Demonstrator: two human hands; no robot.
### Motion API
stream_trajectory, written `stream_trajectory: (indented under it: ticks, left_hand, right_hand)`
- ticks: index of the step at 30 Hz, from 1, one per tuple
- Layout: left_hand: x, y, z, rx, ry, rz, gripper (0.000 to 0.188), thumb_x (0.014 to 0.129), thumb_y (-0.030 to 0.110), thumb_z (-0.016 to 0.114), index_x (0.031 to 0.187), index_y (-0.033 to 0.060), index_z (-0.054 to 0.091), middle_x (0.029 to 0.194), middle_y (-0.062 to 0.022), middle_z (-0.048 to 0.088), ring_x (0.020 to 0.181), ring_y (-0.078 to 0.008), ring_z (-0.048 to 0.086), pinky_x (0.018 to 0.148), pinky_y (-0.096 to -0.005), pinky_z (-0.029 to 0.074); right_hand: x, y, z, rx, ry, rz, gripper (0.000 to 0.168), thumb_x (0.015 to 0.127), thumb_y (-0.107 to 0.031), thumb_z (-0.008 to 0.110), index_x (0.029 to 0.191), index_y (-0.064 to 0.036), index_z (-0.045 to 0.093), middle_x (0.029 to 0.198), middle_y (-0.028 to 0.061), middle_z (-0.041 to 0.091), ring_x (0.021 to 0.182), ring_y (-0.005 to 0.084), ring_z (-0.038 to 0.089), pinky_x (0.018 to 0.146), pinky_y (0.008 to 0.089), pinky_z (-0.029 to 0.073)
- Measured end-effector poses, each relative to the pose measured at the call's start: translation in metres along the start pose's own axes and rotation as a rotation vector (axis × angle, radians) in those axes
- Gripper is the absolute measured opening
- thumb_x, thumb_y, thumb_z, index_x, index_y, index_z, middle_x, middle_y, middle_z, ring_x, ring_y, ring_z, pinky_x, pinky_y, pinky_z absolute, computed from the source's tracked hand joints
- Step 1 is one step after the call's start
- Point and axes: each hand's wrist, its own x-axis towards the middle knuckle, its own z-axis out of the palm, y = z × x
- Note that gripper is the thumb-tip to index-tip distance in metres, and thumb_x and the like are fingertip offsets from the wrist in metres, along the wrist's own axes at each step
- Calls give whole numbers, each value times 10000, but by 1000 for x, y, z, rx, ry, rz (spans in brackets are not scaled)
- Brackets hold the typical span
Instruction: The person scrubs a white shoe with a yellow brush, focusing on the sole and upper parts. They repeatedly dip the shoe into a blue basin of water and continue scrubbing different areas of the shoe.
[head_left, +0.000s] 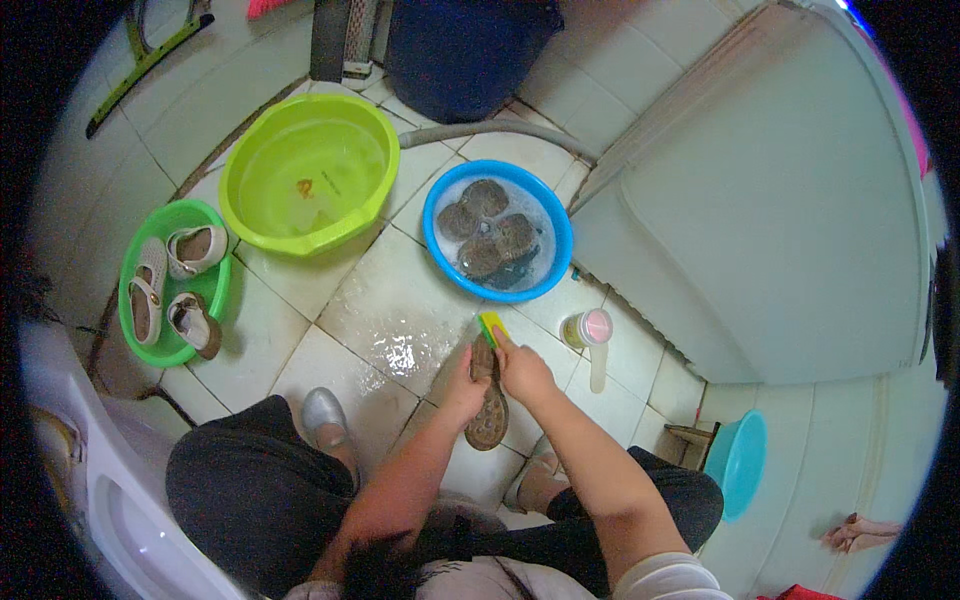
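Observation:
Between my knees a shoe (487, 424) is held over the wet tiles with its brown studded sole facing up. My left hand (463, 394) grips it by the side, around its middle. In my right hand (525, 373) is a yellow and green scrubbing sponge (492, 328), pressed at the shoe's far end. Just beyond stands a blue basin (556, 255) of sudsy water. Several round brown shoe parts (480, 256) show in its suds, their lower portions hidden. To the right of my hands is a small tub with a pink lid (598, 327).
A lime-green basin (244, 232) of water stands at the back left. Beside it, a green basin (225, 289) holds white shoes (196, 251). A grey hose (502, 127) runs behind, near a dark blue bin (465, 60). A large white appliance (757, 225) stands right; a turquoise basin (739, 469) leans nearby.

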Motion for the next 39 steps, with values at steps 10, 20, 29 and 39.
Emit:
stream_trajectory:
  ticks: [10, 20, 29, 39]
  left_hand:
    - [-22, 42, -5, 547, 84, 81, 406, 877, 62, 516, 1281, 53, 474, 1178, -241, 593, 1102, -406, 570, 916, -463, 458]
    - [-20, 44, -3, 791, 3, 91, 508, 813, 65, 567, 1313, 89, 478, 922, -237, 650, 864, -406, 634, 741, -520, 486]
    - [-23, 46, 1, 752, 5, 159, 513, 812, 67, 574, 1312, 118, 475, 937, -229, 647, 864, -415, 629, 737, -532, 479]
    - [-4, 30, 3, 171, -41, 106, 724, 796, -30, 650, 1443, 98, 352, 1154, -136, 640, 1061, -285, 608, 901, -404, 481]
  right_hand:
    - [-40, -19, -16, -140, -113, -111, 448, 970, -310, 423, 1415, -260, 402, 812, 232, 653, 714, 397, 646, 637, 508, 514]
    - [-34, -3, -5, -198, -140, -52, 411, 961, -327, 429, 1356, -224, 469, 847, 206, 669, 744, 387, 653, 675, 509, 518]
    - [-21, 22, -20, -123, -40, 29, 445, 980, -304, 405, 1423, -275, 389, 817, 226, 659, 710, 397, 642, 640, 517, 503]
    - [-1, 48, -8, 264, 142, -40, 445, 1000, -310, 398, 1437, -220, 392, 1127, 200, 645, 955, 358, 647, 841, 430, 502]
